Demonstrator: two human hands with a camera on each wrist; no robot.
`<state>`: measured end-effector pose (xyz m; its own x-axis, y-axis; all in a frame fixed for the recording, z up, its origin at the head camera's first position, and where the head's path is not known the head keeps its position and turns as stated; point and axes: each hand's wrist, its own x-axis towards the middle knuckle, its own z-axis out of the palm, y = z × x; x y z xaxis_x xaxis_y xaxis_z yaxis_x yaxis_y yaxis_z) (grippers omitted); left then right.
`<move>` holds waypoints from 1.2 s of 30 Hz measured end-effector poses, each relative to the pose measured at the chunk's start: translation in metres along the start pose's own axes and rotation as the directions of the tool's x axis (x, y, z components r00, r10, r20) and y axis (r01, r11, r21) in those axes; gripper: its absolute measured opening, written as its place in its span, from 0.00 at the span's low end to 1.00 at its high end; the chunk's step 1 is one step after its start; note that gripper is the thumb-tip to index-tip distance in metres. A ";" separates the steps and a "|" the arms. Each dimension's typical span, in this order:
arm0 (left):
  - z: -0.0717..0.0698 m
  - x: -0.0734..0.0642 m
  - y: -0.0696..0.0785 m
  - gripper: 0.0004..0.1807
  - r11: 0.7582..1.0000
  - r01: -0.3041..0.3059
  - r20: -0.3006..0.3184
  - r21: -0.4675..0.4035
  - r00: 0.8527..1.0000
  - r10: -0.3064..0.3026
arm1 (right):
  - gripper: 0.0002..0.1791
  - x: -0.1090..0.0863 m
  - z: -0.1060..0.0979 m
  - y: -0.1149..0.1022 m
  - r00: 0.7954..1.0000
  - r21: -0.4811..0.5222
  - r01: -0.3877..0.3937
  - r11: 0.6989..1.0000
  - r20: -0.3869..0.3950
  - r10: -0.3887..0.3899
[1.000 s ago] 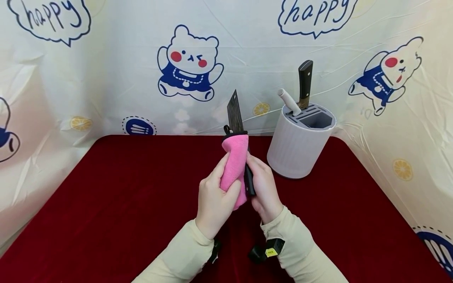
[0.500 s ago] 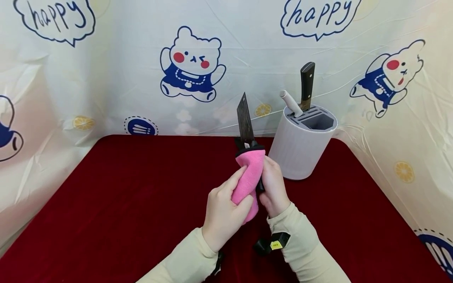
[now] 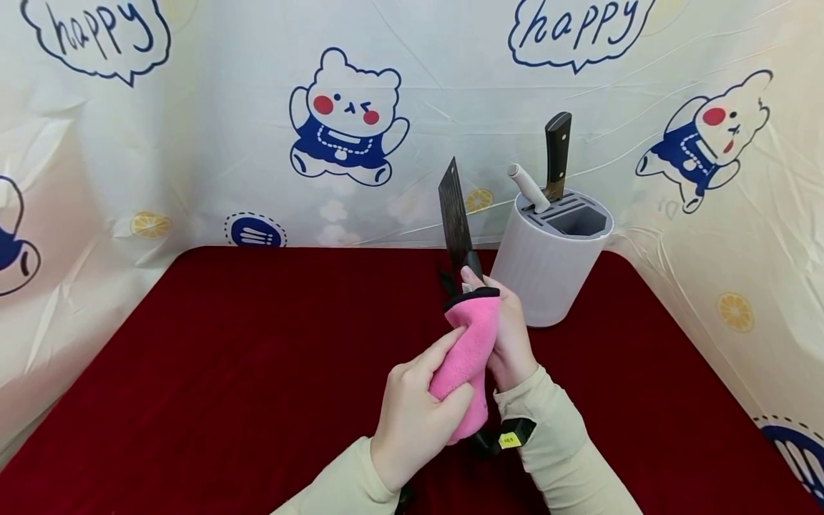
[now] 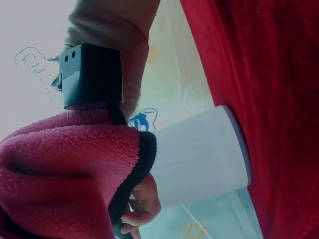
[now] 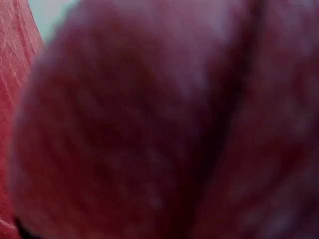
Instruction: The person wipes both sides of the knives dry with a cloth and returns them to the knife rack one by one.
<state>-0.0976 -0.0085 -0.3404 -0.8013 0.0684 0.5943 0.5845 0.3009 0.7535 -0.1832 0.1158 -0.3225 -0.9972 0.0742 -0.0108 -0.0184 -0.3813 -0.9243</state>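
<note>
A cleaver [image 3: 455,214] points up and away, its dark blade toward the backdrop. My right hand [image 3: 511,347] grips its black handle, with the thumb up near the blade's base; most of the handle is hidden. My left hand [image 3: 415,418] holds a pink cloth [image 3: 473,357] with a black edge, thumb and fingers around it. The cloth lies in front of the handle and the right hand. In the left wrist view the folded cloth [image 4: 65,174] fills the lower left, with right-hand fingers [image 4: 144,201] behind it. Blurred cloth [image 5: 109,129] covers most of the right wrist view.
A white knife block [image 3: 547,272] stands at the back right of the dark red table [image 3: 257,372]. A black-handled knife [image 3: 557,150] and a white-handled tool [image 3: 528,187] sit in its slots. A printed backdrop [image 3: 225,143] hangs behind.
The cloth and left hand have moved right and toward me, down from the blade's base to over the handle. The cleaver and right hand have shifted right, and the right thumb now shows.
</note>
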 end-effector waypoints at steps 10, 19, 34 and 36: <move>-0.004 0.004 0.007 0.30 0.977 0.061 -0.047 -0.205 0.996 -0.072 | 0.15 0.000 -0.012 0.010 0.985 -0.138 0.172 0.975 0.052 -0.166; -0.011 0.011 0.002 0.31 0.970 0.074 -0.198 -0.230 0.973 -0.121 | 0.08 0.012 -0.002 0.016 0.997 -0.170 0.046 0.984 -0.052 -0.056; -0.019 0.023 -0.017 0.31 0.951 0.157 -0.320 -0.268 0.916 -0.241 | 0.16 0.012 0.009 0.025 0.992 -0.047 -0.121 0.991 0.020 0.123; -0.019 0.023 -0.019 0.31 0.948 0.163 -0.324 -0.274 0.912 -0.250 | 0.18 0.012 0.009 0.026 0.993 -0.038 -0.118 0.992 0.002 0.118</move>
<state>-0.1251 -0.0311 -0.3359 -0.8360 -0.3214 0.4447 0.4584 0.0361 0.8880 -0.1960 0.0980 -0.3432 -0.9925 0.0273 -0.1191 0.1020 -0.3519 -0.9305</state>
